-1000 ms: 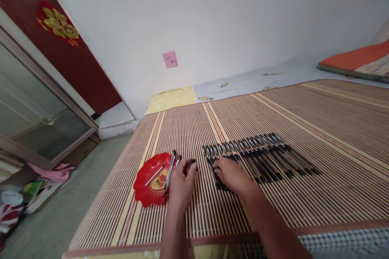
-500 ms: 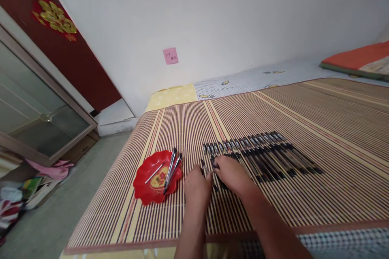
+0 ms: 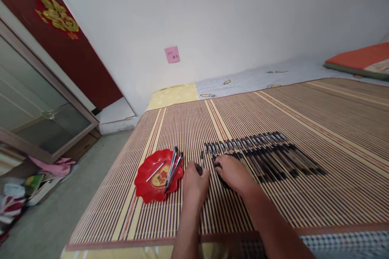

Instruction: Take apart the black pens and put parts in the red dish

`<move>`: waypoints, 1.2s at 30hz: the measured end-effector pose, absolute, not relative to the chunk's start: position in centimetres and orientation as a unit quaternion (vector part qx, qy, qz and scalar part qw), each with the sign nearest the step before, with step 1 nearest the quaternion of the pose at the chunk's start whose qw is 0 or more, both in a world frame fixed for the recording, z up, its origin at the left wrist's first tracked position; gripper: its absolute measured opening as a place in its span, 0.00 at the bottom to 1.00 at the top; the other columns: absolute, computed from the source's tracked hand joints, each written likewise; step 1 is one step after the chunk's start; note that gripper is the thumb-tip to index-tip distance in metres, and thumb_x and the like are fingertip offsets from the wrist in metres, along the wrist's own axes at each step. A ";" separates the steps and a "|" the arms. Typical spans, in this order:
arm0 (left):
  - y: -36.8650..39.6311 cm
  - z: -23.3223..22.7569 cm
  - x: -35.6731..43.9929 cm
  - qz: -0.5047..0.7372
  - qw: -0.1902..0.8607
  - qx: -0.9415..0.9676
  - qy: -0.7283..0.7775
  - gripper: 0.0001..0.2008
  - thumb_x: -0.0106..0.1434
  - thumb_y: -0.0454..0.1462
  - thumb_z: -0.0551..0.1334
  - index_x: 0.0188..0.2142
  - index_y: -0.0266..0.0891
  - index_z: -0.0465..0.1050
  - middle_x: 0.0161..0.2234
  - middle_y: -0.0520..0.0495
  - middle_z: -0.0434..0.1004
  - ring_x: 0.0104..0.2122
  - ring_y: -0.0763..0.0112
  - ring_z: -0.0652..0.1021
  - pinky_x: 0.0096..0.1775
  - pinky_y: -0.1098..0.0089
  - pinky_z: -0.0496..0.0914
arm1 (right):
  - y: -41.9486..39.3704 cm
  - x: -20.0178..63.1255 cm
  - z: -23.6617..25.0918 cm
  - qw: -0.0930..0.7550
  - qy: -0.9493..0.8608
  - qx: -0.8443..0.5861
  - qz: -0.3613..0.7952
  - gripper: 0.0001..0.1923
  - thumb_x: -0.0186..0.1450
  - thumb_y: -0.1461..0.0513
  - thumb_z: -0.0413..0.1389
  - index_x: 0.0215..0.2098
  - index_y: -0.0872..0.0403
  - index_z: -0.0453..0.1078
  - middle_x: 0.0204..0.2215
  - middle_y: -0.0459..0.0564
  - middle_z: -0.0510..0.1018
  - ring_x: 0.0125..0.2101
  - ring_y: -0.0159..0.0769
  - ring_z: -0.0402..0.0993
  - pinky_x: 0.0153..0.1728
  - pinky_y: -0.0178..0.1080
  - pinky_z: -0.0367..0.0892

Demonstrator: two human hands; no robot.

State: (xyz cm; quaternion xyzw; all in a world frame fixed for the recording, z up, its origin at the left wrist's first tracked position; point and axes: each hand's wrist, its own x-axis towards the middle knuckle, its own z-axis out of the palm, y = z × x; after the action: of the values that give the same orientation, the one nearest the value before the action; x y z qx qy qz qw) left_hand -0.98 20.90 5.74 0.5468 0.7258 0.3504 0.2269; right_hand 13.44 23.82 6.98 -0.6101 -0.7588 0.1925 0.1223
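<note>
My left hand [image 3: 195, 184] is closed around a pen [image 3: 202, 158], whose slim end sticks up past my fingers; a dark piece also shows at the fingertips. My right hand [image 3: 232, 173] is closed, fingertips pinching at a black pen [image 3: 225, 184] at the left end of a row, partly hidden under the hand. The row of dark pens [image 3: 273, 164] lies side by side, slanting to the right. Above it runs a row of short dark caps [image 3: 246, 142]. Left of my hands, a red scalloped plate [image 3: 142, 190] holds a few clear pens [image 3: 172, 170] and a thin white stick [image 3: 154, 172].
A striped bamboo mat [image 3: 164, 222] covers the bed. A folded orange and green quilt [image 3: 358, 58] lies at the far right. A pink note [image 3: 172, 54] is stuck on the white wall. At left, a glass-panelled door [image 3: 45, 105] stands above the floor, with cloths [image 3: 54, 166] beside it.
The pen at my left hand, lying slanted before, now points up from the closed fingers. My left hand has shifted slightly; my right hand stays by the row. The view has turned a little.
</note>
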 end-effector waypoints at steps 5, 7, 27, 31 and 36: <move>21.7 4.6 -1.2 0.469 0.372 0.481 0.641 0.06 0.57 0.33 0.56 0.27 0.43 0.59 0.20 0.56 0.65 0.21 0.71 0.70 0.27 0.72 0.62 | 23.9 13.0 6.4 0.119 -0.765 -0.591 0.226 0.07 0.62 0.63 0.55 0.31 0.53 0.76 0.34 0.54 0.83 0.38 0.41 0.79 0.36 0.37 0.61; 21.7 4.6 -1.2 0.482 0.384 0.475 0.629 0.05 0.57 0.33 0.55 0.27 0.43 0.59 0.20 0.58 0.63 0.20 0.73 0.68 0.26 0.73 0.61 | 24.0 12.9 6.4 0.129 -0.768 -0.583 0.232 0.07 0.63 0.63 0.55 0.32 0.53 0.76 0.34 0.53 0.83 0.38 0.40 0.78 0.35 0.36 0.61; 21.5 4.9 -1.6 0.512 0.415 0.472 0.585 0.08 0.53 0.41 0.62 0.26 0.39 0.67 0.23 0.54 0.67 0.26 0.72 0.69 0.31 0.72 0.62 | 23.9 12.9 6.7 0.118 -0.753 -0.609 0.219 0.08 0.62 0.64 0.55 0.32 0.54 0.77 0.35 0.55 0.83 0.38 0.40 0.79 0.35 0.35 0.60; 21.5 4.7 -1.7 0.512 0.417 0.478 0.579 0.08 0.53 0.41 0.61 0.26 0.40 0.66 0.24 0.54 0.67 0.26 0.72 0.69 0.32 0.72 0.63 | 23.9 12.7 6.7 0.122 -0.761 -0.587 0.247 0.08 0.62 0.64 0.55 0.31 0.54 0.77 0.32 0.54 0.83 0.36 0.39 0.78 0.34 0.35 0.61; 21.6 4.8 -2.0 0.508 0.415 0.487 0.577 0.07 0.54 0.39 0.61 0.24 0.40 0.64 0.22 0.56 0.63 0.24 0.73 0.66 0.29 0.72 0.60 | 24.1 13.0 6.6 0.175 -0.748 -0.604 0.212 0.15 0.65 0.64 0.51 0.47 0.54 0.76 0.43 0.56 0.82 0.44 0.41 0.77 0.43 0.37 0.64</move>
State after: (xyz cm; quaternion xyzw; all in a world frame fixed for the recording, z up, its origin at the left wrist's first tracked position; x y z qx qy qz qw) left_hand -2.03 21.58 4.79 0.4869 0.5771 0.5079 0.4146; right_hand 12.98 24.09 6.59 -0.6041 -0.7480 0.2119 0.1752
